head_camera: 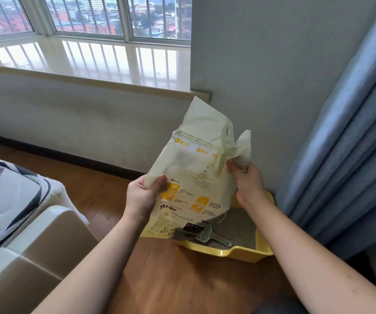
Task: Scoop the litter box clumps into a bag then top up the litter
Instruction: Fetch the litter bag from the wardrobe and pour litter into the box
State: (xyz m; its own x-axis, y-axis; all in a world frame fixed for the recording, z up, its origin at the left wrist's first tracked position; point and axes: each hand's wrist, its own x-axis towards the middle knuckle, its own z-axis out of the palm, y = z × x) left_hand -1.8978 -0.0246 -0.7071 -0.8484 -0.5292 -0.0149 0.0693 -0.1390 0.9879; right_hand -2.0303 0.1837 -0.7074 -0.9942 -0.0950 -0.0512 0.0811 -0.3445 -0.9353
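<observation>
Two hands clamped on litter bag (pixel 191 177), left hand (pixel 142 196) low, right hand (pixel 247 182) at torn top

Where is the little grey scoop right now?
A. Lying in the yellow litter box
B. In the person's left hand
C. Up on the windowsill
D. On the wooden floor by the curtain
A. The grey scoop lies in the yellow litter box, on the litter, while the left hand and the right hand both grip the litter bag.
</observation>
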